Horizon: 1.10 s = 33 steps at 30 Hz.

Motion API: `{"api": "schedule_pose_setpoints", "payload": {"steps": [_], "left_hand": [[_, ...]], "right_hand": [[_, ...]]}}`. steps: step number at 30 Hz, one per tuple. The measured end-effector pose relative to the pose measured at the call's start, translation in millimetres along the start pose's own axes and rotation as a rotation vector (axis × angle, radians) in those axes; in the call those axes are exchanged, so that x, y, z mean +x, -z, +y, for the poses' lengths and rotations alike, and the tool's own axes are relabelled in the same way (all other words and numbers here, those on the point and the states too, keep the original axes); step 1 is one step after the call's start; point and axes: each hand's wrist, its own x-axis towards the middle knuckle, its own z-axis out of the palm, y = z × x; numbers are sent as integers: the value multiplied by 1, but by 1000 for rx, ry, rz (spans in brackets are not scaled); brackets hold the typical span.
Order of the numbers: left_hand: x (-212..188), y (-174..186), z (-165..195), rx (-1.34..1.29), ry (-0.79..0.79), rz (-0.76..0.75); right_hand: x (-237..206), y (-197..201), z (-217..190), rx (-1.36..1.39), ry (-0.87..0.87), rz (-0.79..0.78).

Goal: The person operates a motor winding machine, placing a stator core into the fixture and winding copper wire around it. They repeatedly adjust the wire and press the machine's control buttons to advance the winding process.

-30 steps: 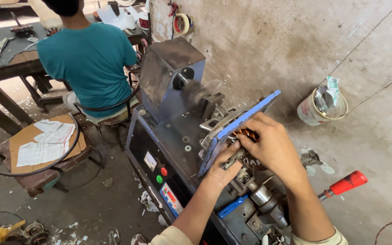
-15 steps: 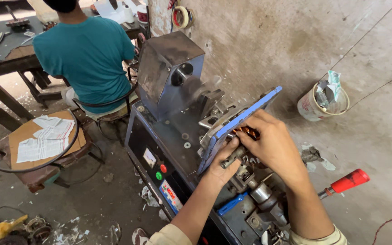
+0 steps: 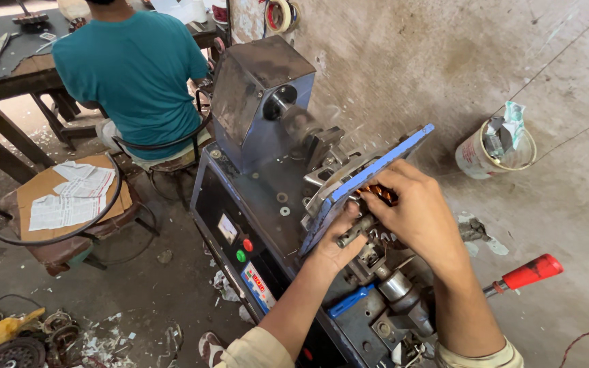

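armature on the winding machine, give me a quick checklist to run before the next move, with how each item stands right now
1. Left hand on the work: ok, fingers around the steel shaft.
2. Right hand on the work: ok, it covers the armature, copper winding showing under the fingers.
3. Blue plate out of the hands' way: cannot tell, it stands tilted right beside both hands.
4. Machine stopped: cannot tell, the red and green buttons show no state.
5. Red-handled tool out of the way: ok, it lies beyond the right forearm.
6. Seated person in the teal shirt away from the machine: ok, back turned at another table.
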Motion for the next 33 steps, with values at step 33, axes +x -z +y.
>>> {"api": "schedule_pose_setpoints", "payload": {"steps": [33], "left_hand": [[-2, -1, -1, 63, -43, 31]], "right_hand": [[0, 0, -3, 8, 16, -6]]}}
